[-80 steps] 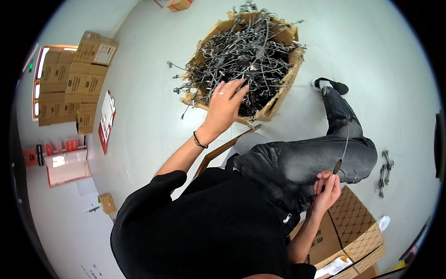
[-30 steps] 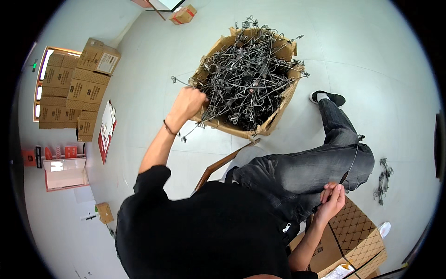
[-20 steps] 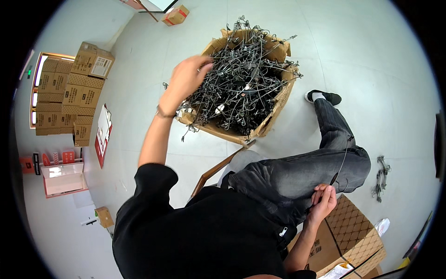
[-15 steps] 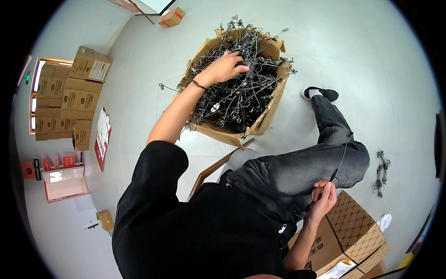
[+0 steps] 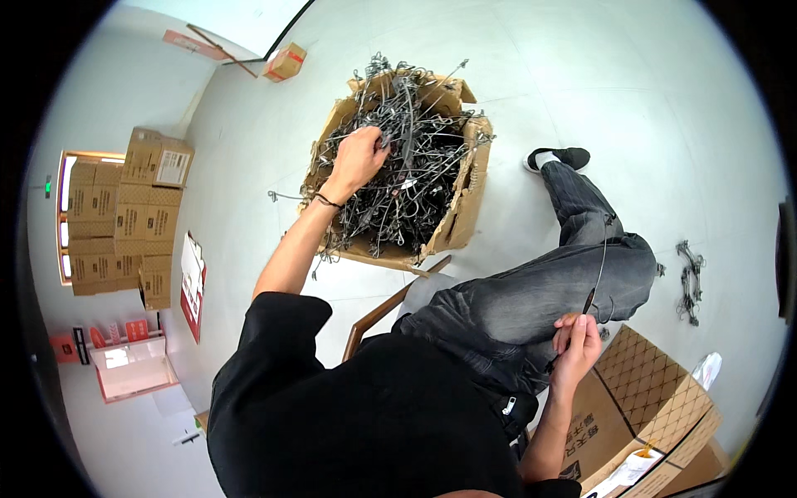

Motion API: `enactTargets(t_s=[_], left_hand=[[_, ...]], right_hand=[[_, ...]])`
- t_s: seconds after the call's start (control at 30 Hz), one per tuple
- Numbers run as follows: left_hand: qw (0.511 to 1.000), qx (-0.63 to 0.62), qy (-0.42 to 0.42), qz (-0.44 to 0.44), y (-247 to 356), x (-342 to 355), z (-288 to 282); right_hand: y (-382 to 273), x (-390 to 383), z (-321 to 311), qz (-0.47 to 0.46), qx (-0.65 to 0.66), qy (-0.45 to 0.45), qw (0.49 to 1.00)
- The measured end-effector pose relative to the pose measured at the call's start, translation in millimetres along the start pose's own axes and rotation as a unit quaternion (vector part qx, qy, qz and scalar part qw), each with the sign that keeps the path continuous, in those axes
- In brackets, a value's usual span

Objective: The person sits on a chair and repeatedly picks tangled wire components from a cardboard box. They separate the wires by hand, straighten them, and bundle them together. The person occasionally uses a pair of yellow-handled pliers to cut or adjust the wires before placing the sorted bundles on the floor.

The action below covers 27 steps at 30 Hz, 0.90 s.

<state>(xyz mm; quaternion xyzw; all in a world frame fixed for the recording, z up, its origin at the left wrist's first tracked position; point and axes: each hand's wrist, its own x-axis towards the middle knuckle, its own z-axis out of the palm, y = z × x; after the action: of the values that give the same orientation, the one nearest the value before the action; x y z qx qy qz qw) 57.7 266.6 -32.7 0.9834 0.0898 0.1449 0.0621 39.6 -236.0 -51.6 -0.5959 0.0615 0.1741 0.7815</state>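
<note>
A torn cardboard box (image 5: 475,192) stands ahead of me, heaped with a tangle of thin dark wires (image 5: 415,178) that have curled ends. My left hand (image 5: 359,158) reaches into the upper left of this heap, its fingers curled round dark wire; how many strands it grips is hidden. Beside my thigh, my right hand (image 5: 575,347) is closed on a single dark wire (image 5: 601,261). That wire has a thicker black section just above the fingers and runs up over the knee of my grey jeans.
A few similar dark wires (image 5: 689,282) lie on the floor at the right. An open patterned carton (image 5: 639,382) stands by my right forearm. Brown cartons (image 5: 133,212) are stacked at the left wall, and a small box (image 5: 285,63) sits at the far left. A wooden chair arm (image 5: 378,319) is beside me.
My left hand has gone from spread fingers over the heap to curled fingers in it. The right hand keeps its wire. The whole view has shifted slightly.
</note>
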Motion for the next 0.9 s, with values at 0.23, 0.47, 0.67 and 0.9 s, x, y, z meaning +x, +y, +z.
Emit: enactTargets(t_s=[0.23, 0.47, 0.67, 0.9], left_hand=[[0.993, -0.029, 0.085, -0.077, -4, 34, -24], [0.991, -0.042, 0.066, -0.105, 14, 37, -64], [0.987, -0.094, 0.068, -0.110, -1, 44, 7], [0.989, -0.097, 0.078, -0.078, 32, 60, -74]], right_hand=[[11, 7, -6, 0.006, -0.004, 0.024, 1.000], [23, 9, -18, 0.022, 0.014, 0.030, 0.999], [16, 15, -7, 0.019, 0.008, 0.025, 0.999], [16, 14, -16, 0.019, 0.008, 0.037, 0.999]])
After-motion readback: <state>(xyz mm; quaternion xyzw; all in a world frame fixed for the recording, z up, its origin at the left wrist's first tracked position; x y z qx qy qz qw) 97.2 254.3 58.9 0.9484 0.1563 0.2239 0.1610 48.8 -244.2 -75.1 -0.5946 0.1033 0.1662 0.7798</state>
